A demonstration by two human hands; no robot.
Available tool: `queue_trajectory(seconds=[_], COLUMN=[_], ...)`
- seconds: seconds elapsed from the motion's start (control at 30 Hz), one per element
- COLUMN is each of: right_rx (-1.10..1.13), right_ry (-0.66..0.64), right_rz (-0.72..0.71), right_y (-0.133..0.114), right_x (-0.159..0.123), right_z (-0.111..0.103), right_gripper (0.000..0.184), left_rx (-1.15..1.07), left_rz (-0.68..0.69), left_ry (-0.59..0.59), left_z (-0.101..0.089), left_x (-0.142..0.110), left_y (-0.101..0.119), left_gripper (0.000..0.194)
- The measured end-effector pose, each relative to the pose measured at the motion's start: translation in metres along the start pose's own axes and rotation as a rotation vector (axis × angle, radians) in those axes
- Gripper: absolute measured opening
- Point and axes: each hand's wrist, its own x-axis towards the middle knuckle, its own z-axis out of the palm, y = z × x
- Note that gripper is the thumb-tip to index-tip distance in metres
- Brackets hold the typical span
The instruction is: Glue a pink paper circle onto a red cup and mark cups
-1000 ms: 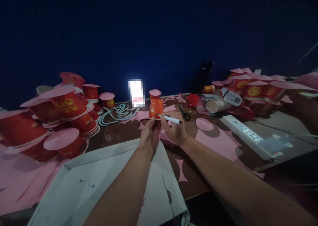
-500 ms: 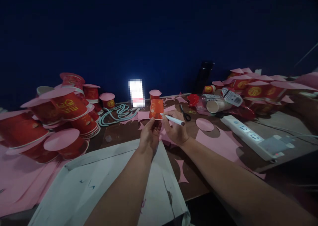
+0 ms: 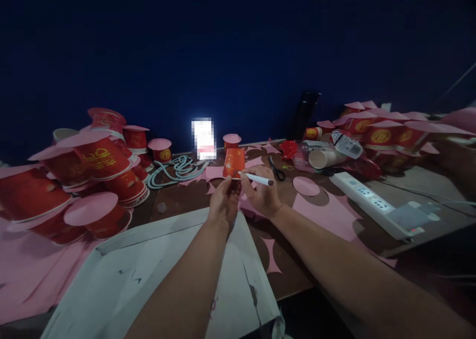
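My left hand [image 3: 224,202] grips an orange-red paper cup [image 3: 234,161] by its rim, with the cup upside down and tilted slightly away. Between the fingers of my right hand [image 3: 263,190] is a white marker [image 3: 259,178] with a dark end, its tip touching or very close to the cup near the rim. Just behind the held cup stands another cup topped by a pink paper disc [image 3: 232,138]. Pink paper scraps [image 3: 217,172] lie beneath and around both hands. The fingers of my left hand are partly hidden below the cup.
Red cups with pink discs [image 3: 100,155] pile up on the left, more cups [image 3: 381,136] on the right. A coiled cable [image 3: 178,170], a lit blurred screen [image 3: 204,138], scissors [image 3: 277,169], a power strip [image 3: 366,202] and a white box lid [image 3: 156,259] surround my arms.
The marker's tip has shifted slightly left and down along the cup, near its rim. My left hand keeps hold of the cup in nearly the same place.
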Motion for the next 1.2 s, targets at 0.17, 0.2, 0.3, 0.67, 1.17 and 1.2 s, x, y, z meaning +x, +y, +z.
queue_trajectory(seconds=[0.17, 0.2, 0.3, 0.67, 1.17, 1.2], right_rx=[-0.017, -0.018, -0.017, -0.025, 0.043, 0.041], right_ry=[0.006, 0.009, 0.001, -0.013, 0.06, 0.058], right_rz=[-0.022, -0.026, -0.029, -0.003, 0.051, 0.053], right_y=[-0.001, -0.0012, -0.0014, -0.002, -0.0012, -0.0013], right_x=[0.0012, 0.0014, 0.0018, 0.0015, -0.0001, -0.0001], right_z=[-0.001, -0.0012, -0.0014, -0.001, -0.0008, -0.0008], right_gripper=[0.009, 0.01, 0.011, 0.012, 0.013, 0.013], left_rx=[-0.008, -0.008, -0.005, 0.003, -0.024, -0.02], left_rz=[0.0, 0.005, 0.004, -0.002, -0.015, -0.014], left_ry=[0.011, 0.015, 0.014, -0.018, 0.019, 0.015], left_z=[0.0008, 0.001, 0.0009, -0.0021, 0.0002, 0.0002], left_x=[-0.0005, -0.0008, -0.0011, -0.0006, -0.003, -0.003], left_y=[0.0002, 0.0004, 0.0007, -0.0004, 0.0029, 0.0028], left_gripper=[0.01, 0.01, 0.01, 0.006, 0.005, 0.005])
